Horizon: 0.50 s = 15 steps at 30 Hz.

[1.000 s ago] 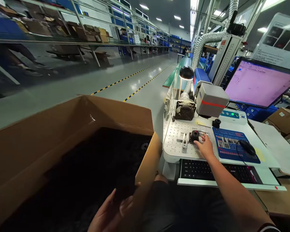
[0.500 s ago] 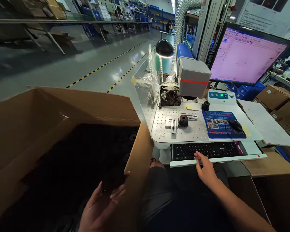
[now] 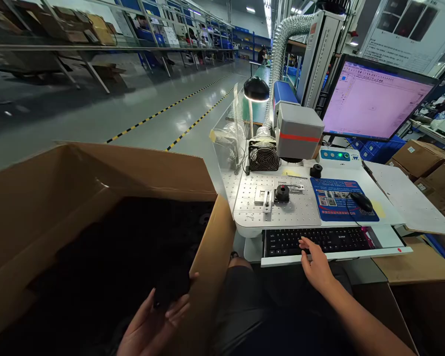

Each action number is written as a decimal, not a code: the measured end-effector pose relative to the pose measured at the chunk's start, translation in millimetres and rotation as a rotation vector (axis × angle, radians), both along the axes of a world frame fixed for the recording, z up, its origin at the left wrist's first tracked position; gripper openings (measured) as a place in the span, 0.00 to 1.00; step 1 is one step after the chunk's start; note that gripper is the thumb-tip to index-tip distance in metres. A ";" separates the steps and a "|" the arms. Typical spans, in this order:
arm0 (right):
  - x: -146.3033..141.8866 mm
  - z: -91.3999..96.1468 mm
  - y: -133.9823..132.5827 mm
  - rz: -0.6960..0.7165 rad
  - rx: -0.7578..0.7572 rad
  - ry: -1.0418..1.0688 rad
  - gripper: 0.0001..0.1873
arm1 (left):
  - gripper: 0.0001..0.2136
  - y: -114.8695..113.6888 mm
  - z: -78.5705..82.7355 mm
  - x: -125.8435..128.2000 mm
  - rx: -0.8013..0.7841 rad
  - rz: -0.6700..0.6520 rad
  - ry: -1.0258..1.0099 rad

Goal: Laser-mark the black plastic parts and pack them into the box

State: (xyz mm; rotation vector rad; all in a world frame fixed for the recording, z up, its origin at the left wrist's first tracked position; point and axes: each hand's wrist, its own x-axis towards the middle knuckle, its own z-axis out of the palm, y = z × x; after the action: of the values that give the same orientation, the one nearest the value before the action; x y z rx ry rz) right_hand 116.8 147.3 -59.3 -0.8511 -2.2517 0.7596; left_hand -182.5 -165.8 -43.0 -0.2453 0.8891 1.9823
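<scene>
My left hand (image 3: 155,319) is inside the open cardboard box (image 3: 212,242), by its right wall. Its fingers and thumb are curled round a black part (image 3: 172,287), whose exact shape is lost in the dark. Below it lies a mass of black parts (image 3: 133,237), hard to tell apart. My right hand (image 3: 315,262) rests at the front edge of the black keyboard (image 3: 315,240), fingers stretched out and holding nothing. On the perforated plate (image 3: 300,210) a round black part (image 3: 282,193) sits against metal stop brackets (image 3: 267,201), under the grey machine head (image 3: 299,129).
Another black part (image 3: 316,170) stands near the blue mouse pad (image 3: 339,200), which bears a mouse (image 3: 361,201). Behind are a lit lamp (image 3: 256,89), a fan (image 3: 264,157), a control box (image 3: 340,155) and a monitor (image 3: 378,99). Cardboard boxes (image 3: 419,157) are stacked at right.
The view has tilted up slightly, so the bench sits lower in the picture. My left hand still holds the black part in the box; my right hand stays at the keyboard.
</scene>
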 end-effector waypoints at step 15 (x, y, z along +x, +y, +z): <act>-82.1 50.1 81.2 -0.106 0.002 -0.006 0.23 | 0.35 -0.7 16.7 -2.5 -0.079 -0.054 -0.097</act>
State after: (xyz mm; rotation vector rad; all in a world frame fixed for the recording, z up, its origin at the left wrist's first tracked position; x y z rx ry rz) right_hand 34.8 228.4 -9.3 -0.9640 -2.1932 0.7065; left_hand -185.0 -166.5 -26.4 -0.3567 0.9035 1.8716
